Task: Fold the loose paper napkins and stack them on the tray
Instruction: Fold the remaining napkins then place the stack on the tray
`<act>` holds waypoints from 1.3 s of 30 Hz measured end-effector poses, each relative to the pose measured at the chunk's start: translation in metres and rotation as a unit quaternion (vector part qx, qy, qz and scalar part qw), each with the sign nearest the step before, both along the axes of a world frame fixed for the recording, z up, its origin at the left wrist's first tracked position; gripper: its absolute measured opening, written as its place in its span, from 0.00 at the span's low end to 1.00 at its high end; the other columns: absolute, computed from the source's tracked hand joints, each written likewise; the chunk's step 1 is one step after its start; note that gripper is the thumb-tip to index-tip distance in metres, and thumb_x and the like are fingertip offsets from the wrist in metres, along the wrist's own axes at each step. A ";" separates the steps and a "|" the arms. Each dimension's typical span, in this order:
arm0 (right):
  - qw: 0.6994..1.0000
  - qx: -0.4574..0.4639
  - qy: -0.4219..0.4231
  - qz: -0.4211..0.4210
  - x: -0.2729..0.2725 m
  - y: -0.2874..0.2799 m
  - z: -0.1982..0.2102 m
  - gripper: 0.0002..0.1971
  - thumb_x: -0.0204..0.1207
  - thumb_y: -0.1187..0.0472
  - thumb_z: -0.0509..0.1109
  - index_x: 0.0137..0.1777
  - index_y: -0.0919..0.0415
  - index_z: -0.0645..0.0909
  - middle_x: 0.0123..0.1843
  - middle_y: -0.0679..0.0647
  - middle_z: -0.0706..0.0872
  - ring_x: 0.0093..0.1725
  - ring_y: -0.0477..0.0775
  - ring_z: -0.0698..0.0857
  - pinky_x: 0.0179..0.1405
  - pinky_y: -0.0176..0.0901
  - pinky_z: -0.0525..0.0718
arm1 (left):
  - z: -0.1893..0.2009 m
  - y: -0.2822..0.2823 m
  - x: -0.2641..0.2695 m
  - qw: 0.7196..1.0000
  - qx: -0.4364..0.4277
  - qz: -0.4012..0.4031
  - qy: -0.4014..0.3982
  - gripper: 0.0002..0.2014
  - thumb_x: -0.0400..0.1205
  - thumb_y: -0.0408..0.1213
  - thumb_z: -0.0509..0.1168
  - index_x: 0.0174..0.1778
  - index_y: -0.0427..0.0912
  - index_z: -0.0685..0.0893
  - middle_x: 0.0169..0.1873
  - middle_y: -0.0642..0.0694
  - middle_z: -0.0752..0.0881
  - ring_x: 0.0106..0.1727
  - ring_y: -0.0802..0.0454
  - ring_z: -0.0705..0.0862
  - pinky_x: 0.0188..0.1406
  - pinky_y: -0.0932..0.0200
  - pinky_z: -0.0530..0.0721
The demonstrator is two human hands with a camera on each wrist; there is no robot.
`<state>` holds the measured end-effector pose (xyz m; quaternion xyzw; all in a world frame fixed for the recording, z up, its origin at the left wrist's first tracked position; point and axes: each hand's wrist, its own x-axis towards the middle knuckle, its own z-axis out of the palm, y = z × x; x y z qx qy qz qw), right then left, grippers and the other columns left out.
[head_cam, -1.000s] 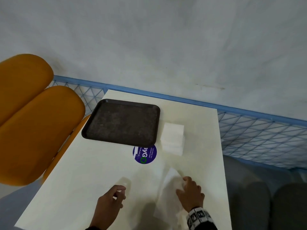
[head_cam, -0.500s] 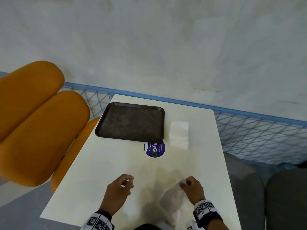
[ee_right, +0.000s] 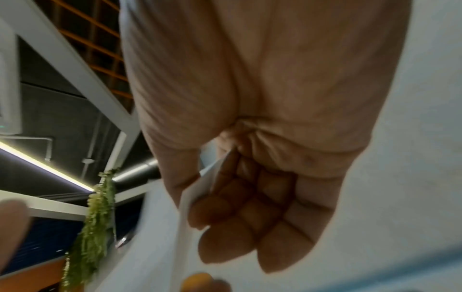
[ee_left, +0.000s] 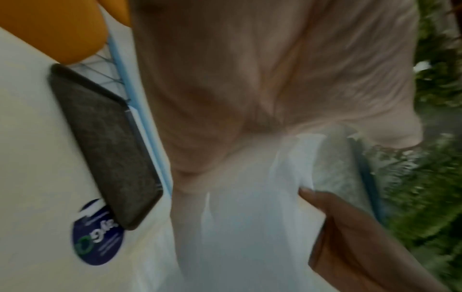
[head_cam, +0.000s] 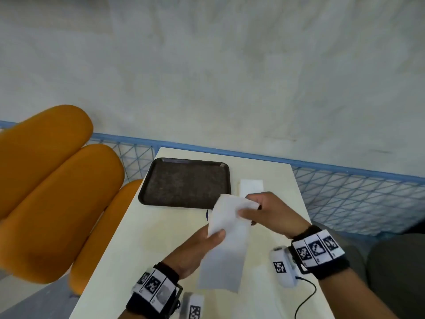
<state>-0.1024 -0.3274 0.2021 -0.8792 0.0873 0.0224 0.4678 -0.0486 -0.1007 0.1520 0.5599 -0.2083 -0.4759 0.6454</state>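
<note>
A long white paper napkin hangs in the air above the table, held up by both hands. My left hand pinches its left edge with the thumb on top. Higher up, my right hand pinches the upper right corner; the right wrist view shows the paper clamped between thumb and curled fingers. In the left wrist view the napkin runs past my thumb. The dark tray lies bare at the table's far left. A stack of white napkins sits just right of it.
A round blue sticker lies on the cream table below the tray's near corner. Orange chair cushions stand at the left. A blue mesh fence runs behind and right of the table. Grey seats are at the right.
The napkin lay on the table under my right hand; now both hands have lifted it off the surface toward the tray. The left hand, empty before, now pinches it.
</note>
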 end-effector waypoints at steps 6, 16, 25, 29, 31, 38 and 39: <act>0.997 0.014 -0.065 -0.048 0.021 0.003 0.062 0.11 0.76 0.56 0.79 0.37 0.62 0.85 0.32 0.55 0.84 0.33 0.48 0.83 0.34 0.41 0.84 | 0.034 -0.007 -0.006 0.995 0.012 0.085 -0.046 0.14 0.85 0.44 0.68 0.64 0.43 0.87 0.56 0.45 0.93 0.58 0.47 0.91 0.63 0.48 0.88; 0.966 0.164 -0.115 -0.162 0.029 0.012 0.065 0.16 0.83 0.57 0.72 0.46 0.74 0.85 0.35 0.53 0.86 0.35 0.49 0.85 0.44 0.47 0.88 | 0.050 0.001 0.002 0.995 -0.008 0.103 -0.010 0.13 0.88 0.42 0.63 0.60 0.42 0.90 0.57 0.44 0.92 0.60 0.47 0.90 0.64 0.50 0.86; 0.946 0.267 -0.154 -0.098 0.017 0.027 0.076 0.16 0.88 0.62 0.64 0.43 0.64 0.89 0.38 0.51 0.89 0.37 0.47 0.86 0.41 0.36 0.84 | 0.052 -0.004 0.008 0.992 -0.008 0.117 0.049 0.14 0.87 0.45 0.65 0.63 0.45 0.88 0.58 0.46 0.92 0.61 0.46 0.90 0.66 0.48 0.85; 0.947 0.263 -0.164 -0.079 0.011 0.031 0.081 0.16 0.89 0.64 0.60 0.42 0.62 0.86 0.27 0.41 0.83 0.28 0.38 0.80 0.33 0.28 0.78 | 0.055 -0.002 0.009 0.992 -0.010 0.118 0.053 0.13 0.87 0.45 0.64 0.61 0.44 0.89 0.57 0.45 0.92 0.60 0.46 0.90 0.66 0.47 0.85; 0.946 0.272 -0.166 -0.054 0.007 0.031 0.083 0.16 0.88 0.63 0.61 0.44 0.62 0.89 0.35 0.46 0.89 0.35 0.41 0.86 0.41 0.32 0.82 | 0.057 0.000 0.010 0.992 -0.013 0.111 0.057 0.13 0.88 0.44 0.64 0.61 0.42 0.89 0.58 0.43 0.92 0.61 0.45 0.90 0.67 0.45 0.85; 0.958 0.260 -0.118 0.039 -0.007 0.041 0.062 0.25 0.80 0.41 0.68 0.58 0.64 0.89 0.53 0.71 0.91 0.55 0.72 0.91 0.61 0.62 0.87 | 0.067 0.009 0.019 0.997 -0.029 0.074 -0.009 0.16 0.86 0.45 0.64 0.61 0.39 0.90 0.57 0.36 0.90 0.53 0.46 0.89 0.52 0.50 0.86; 0.955 0.263 -0.139 0.021 -0.007 0.041 0.062 0.22 0.81 0.45 0.67 0.58 0.64 0.89 0.52 0.70 0.91 0.53 0.72 0.91 0.59 0.61 0.88 | 0.069 0.010 0.018 0.997 -0.024 0.071 -0.016 0.15 0.88 0.45 0.63 0.61 0.40 0.90 0.56 0.39 0.91 0.52 0.48 0.88 0.48 0.53 0.85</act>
